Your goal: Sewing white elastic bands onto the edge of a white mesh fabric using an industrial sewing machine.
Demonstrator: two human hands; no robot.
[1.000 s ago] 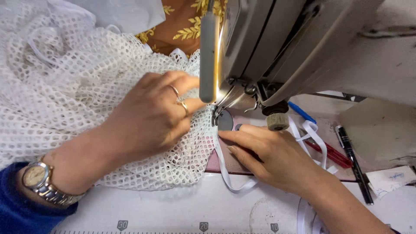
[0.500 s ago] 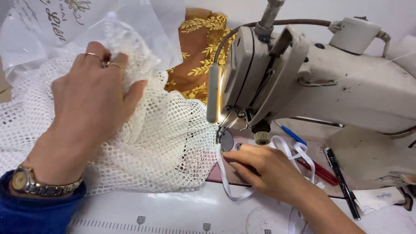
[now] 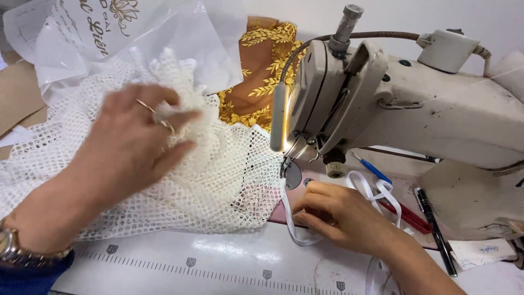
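White open-mesh fabric (image 3: 218,180) is heaped on the table left of a cream sewing machine (image 3: 436,104). My left hand (image 3: 131,142), with rings and a wristwatch, is raised over the heap and pinches a bunched fold of the mesh between fingers and thumb. My right hand (image 3: 338,216) rests on the machine bed just right of the needle (image 3: 284,164), fingers pressing a narrow white tape (image 3: 297,232) that loops away toward the front and right.
Orange cloth with gold embroidery (image 3: 259,71) lies behind the mesh, under a clear plastic bag (image 3: 136,38). A blue-handled tool (image 3: 374,169), red tool (image 3: 406,216) and black pen (image 3: 434,229) lie right of the needle. A printed ruler (image 3: 218,267) runs along the table front.
My left hand lifted off the mesh by the needle, moved back and left, and gathered a fold of it. The view tilted upward. The right hand stayed on the tape.
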